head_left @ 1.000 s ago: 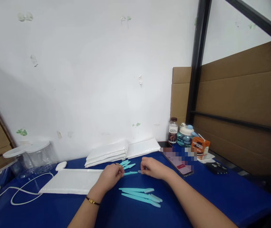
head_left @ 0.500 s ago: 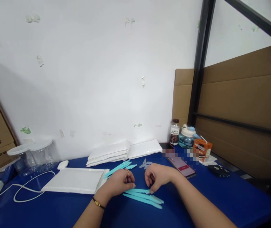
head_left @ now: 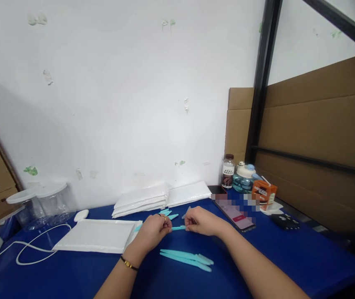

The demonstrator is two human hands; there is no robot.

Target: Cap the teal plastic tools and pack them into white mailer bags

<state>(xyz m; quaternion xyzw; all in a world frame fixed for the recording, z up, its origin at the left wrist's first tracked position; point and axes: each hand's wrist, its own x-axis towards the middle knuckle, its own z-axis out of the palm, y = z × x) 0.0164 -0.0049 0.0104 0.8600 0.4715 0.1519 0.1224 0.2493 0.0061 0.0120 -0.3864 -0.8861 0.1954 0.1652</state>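
Between my two hands, a slim turquoise eyebrow razor (head_left: 178,228) is held level just above the blue table. My left hand (head_left: 155,229) pinches its left end, and the fingertips of my right hand (head_left: 201,221) close on its right end. Nearer to me lie a few more turquoise razors (head_left: 182,258), side by side with pale tips to the right. Another group of turquoise razors (head_left: 173,216) lies behind my left hand, which partly covers it. Small translucent caps (head_left: 187,212) show behind my right fingers, mostly hidden.
A white padded mailer (head_left: 98,236) lies at left, beside a white cable (head_left: 20,253) and clear lidded jars (head_left: 51,203). More mailers (head_left: 143,199) are stacked against the wall. At right are a phone (head_left: 236,214), a bottle (head_left: 228,172), a water jug (head_left: 244,178) and an orange drink carton (head_left: 263,193).
Both hands have moved away from the near razors towards the back of the table, with one razor lifted from that group and now gripped at both ends.
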